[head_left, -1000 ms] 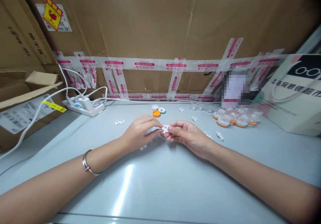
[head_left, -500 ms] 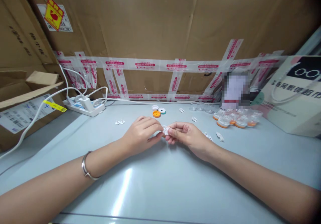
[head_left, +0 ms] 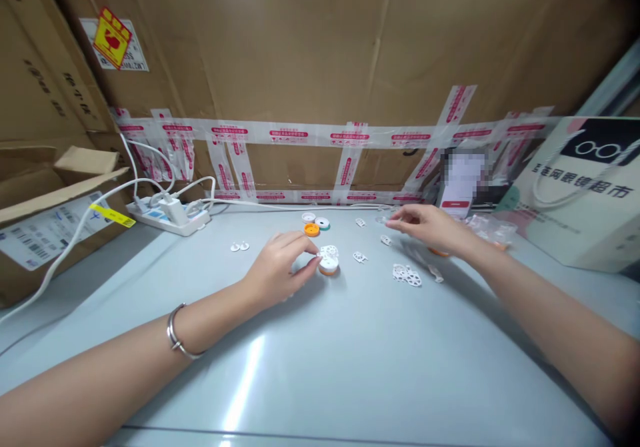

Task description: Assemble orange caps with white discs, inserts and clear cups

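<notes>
My left hand [head_left: 280, 265] pinches the edge of a small round white and orange piece [head_left: 329, 267] between thumb and fingers. A flat white cut-out part lies on top of this piece, which rests on the table. My right hand [head_left: 425, 227] is farther back and to the right, its fingertips closed at a clear plastic cover [head_left: 381, 219]. Between the hands lie a small white part [head_left: 359, 257] and another white part [head_left: 385, 240]. White wheel-like parts [head_left: 407, 275] lie in front of my right hand, near a curved white piece [head_left: 437, 273].
An orange ring [head_left: 311, 229] and white caps [head_left: 323, 223] sit behind my left hand. Two white discs [head_left: 239, 247] lie to its left. Clear-topped orange pieces [head_left: 493, 230] stand partly behind my right arm. A phone [head_left: 463, 180], paper bag [head_left: 575, 200], power strip [head_left: 183, 220] and cartons [head_left: 280, 53] border the table.
My right hand has let go of the small white part at my left hand and moved back right to the clear cover. My left hand stays at the round piece.
</notes>
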`<state>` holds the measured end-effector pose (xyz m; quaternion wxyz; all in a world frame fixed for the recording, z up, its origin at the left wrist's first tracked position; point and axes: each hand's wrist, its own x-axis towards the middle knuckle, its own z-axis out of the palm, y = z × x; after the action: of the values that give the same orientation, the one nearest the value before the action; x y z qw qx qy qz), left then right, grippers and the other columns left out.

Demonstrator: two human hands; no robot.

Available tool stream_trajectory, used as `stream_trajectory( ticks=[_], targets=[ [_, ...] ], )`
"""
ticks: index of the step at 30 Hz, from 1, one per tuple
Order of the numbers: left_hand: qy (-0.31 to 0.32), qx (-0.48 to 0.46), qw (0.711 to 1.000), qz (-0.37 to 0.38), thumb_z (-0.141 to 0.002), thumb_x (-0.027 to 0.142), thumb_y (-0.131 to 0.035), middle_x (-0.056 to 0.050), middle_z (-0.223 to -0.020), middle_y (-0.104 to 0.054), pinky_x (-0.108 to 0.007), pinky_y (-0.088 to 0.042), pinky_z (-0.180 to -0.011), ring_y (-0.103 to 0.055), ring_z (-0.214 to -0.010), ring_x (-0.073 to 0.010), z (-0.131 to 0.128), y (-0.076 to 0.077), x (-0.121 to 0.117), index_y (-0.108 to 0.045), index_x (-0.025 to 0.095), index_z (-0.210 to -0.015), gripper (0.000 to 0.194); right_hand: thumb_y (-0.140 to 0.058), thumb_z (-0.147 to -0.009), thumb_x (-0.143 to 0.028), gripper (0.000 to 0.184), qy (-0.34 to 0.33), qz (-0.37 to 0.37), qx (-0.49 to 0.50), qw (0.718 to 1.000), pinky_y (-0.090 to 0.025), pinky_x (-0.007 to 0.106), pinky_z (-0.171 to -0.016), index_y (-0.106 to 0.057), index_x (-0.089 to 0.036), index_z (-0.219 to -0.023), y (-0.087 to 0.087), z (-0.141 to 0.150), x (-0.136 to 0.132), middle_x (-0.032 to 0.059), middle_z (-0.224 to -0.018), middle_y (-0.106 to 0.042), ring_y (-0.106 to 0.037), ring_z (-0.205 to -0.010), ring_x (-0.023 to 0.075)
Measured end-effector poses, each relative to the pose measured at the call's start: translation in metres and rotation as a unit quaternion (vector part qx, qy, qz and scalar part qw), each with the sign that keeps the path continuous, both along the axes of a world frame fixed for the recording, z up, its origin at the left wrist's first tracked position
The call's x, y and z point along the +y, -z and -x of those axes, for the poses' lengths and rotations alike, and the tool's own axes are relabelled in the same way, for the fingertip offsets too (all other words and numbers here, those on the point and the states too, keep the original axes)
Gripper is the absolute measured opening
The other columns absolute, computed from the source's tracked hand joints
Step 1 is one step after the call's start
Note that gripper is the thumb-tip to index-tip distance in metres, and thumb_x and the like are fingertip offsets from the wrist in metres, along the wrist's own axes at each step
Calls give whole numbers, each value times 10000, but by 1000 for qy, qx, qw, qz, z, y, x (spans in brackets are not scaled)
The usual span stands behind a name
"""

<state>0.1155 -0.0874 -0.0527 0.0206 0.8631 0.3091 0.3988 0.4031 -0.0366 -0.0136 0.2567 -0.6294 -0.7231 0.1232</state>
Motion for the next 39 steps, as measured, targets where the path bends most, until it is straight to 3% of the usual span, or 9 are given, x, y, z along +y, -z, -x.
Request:
stream_trajectory(
  ticks=[7,13,16,19,22,26,29,32,39],
  targets=[
    [-2,19,1000,17,-840,181,-506,-37,-803,-623,-303,-406,-725,-570,-796,-162,1,-2,-1,-547,165,-817,50,-653,-629,-423,261,-37,69,-40,996,-343,245,-496,-599,-195,-745,28,-1,11,-28,-551,-556,-499,-514,130],
    [2,11,1000,16,-837,172,-507,-36,-811,-628,-308,-410,-731,-572,-798,-164,1,-2,-1,-548,168,-823,43,-593,-678,-280,114,-36,53,0,998,-406,252,-534,-545,-188,-726,25,6,6,-15,-597,-576,-546,-557,132],
    [1,7,1000,19,-834,168,-511,-34,-804,-630,-310,-413,-731,-575,-796,-163,1,-1,-1,-550,168,-818,42,-582,-710,-281,137,-78,69,138,985,-477,267,-629,-527,-188,-793,14,25,-10,9,-698,-618,-615,-671,144],
    [0,8,1000,23,-836,172,-511,-35,-808,-633,-309,-415,-732,-580,-807,-166,0,-1,-1,-550,171,-821,42,-654,-684,-313,268,-156,97,302,935,-501,301,-714,-550,-202,-904,4,51,-34,3,-734,-647,-643,-734,153],
    [1,8,1000,17,-840,179,-507,-38,-816,-637,-310,-415,-738,-583,-836,-173,0,-2,-1,-552,175,-830,46,-694,-664,-328,268,-178,102,345,916,-505,320,-744,-607,-196,-880,0,70,-52,8,-764,-674,-652,-741,154],
    [2,11,1000,18,-839,174,-504,-32,-813,-640,-315,-407,-750,-582,-843,-176,-1,-2,-2,-560,177,-837,56,-715,-652,-352,288,-151,110,358,915,-503,336,-785,-647,-185,-877,3,73,-57,17,-773,-695,-660,-763,162],
    [5,-5,998,66,-829,190,-516,-26,-812,-635,-305,-412,-753,-581,-810,-163,-2,-3,-4,-564,171,-818,53,-702,-674,-366,306,-141,107,370,912,-498,338,-815,-653,-200,-927,3,69,-56,21,-805,-707,-666,-792,165],
    [2,-39,986,162,-829,222,-512,-13,-783,-625,-266,-428,-711,-580,-742,-138,-3,-4,-6,-564,165,-784,90,-696,-683,-349,292,-145,89,378,910,-508,337,-810,-658,-208,-936,1,71,-60,22,-821,-712,-671,-798,171],
    [32,-60,955,288,-823,242,-496,-10,-770,-633,-211,-427,-635,-565,-723,-126,-5,-10,-10,-582,154,-765,136,-689,-680,-295,208,-195,36,359,912,-545,306,-674,-688,-228,-876,3,85,-73,9,-782,-705,-666,-705,163]
  ],
)
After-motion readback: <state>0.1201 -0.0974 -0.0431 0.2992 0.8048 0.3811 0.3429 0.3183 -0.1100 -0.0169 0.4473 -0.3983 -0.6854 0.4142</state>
